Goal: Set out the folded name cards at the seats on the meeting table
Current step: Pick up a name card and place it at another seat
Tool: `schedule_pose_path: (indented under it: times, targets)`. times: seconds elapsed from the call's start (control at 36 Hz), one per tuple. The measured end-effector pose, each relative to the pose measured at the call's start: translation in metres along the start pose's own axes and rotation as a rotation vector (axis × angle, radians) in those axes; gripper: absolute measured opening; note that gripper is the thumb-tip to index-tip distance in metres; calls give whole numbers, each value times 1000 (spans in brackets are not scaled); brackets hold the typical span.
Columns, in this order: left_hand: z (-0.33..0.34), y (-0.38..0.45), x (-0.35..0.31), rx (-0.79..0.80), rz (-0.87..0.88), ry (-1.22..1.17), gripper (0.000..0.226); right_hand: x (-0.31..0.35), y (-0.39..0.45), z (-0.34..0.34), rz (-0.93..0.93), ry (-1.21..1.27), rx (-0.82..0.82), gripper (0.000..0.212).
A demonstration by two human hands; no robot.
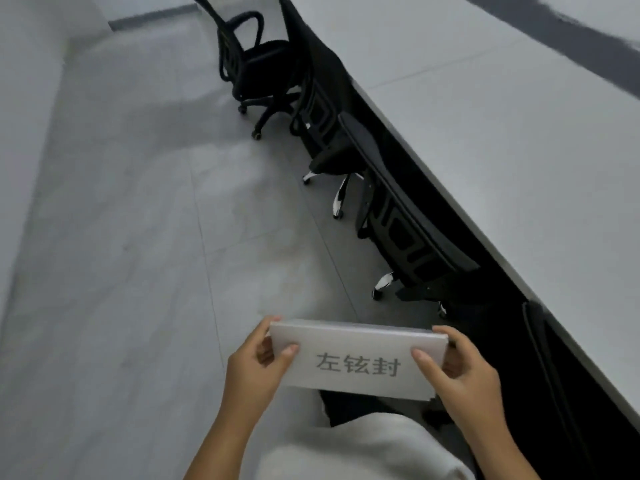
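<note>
Beside the meeting table [485,116], at 6 o'clock in the head view, a left hand [254,368] and right hand [457,372] pinch a stack of white folded name cards [356,362], grey characters printed on top.

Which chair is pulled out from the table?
The far chair with the loop armrest; it stands clear on the floor, while the others sit tucked against the table edge.

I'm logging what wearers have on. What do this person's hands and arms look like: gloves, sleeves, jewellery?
Both the left hand and the right hand are bare: no gloves, rings or watch visible. The forearms are uncovered as far as the frame shows, with no sleeve in view. Nails look short and unpainted.
</note>
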State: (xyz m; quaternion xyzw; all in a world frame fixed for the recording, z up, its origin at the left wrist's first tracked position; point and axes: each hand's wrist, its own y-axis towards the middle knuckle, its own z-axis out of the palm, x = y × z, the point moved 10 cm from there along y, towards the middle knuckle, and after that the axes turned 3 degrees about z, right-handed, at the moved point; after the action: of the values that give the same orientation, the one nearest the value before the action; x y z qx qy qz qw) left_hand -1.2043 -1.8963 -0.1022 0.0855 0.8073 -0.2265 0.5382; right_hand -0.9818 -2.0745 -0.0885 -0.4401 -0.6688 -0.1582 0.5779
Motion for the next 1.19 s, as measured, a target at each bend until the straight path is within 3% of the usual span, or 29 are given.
schedule_pose_path:
  times: [0.11, 0.31, 0.47, 0.67, 0.92, 1.19]
  targets:
    - [34, 57, -54, 117, 84, -3, 34, 36, 47, -36, -69, 27, -138, 33]
    - [88, 139, -141, 261, 290, 18, 44, 74, 93, -82, -110, 139, -406, 24]
    - [150, 197, -203, 408, 423, 6, 48, 74, 123, -111, -38, 187, -631, 25]
    - [251, 254, -242, 701, 428, -11, 43, 81, 158, -135, 77, 164, -810, 27]
    - [368, 265, -267, 956, 482, 154, 48, 57, 196, -168, 315, 34, -893, 47]
    - [441, 258, -254, 912, 435, 231, 47, 14, 237, -227, 442, -18, -841, 53]
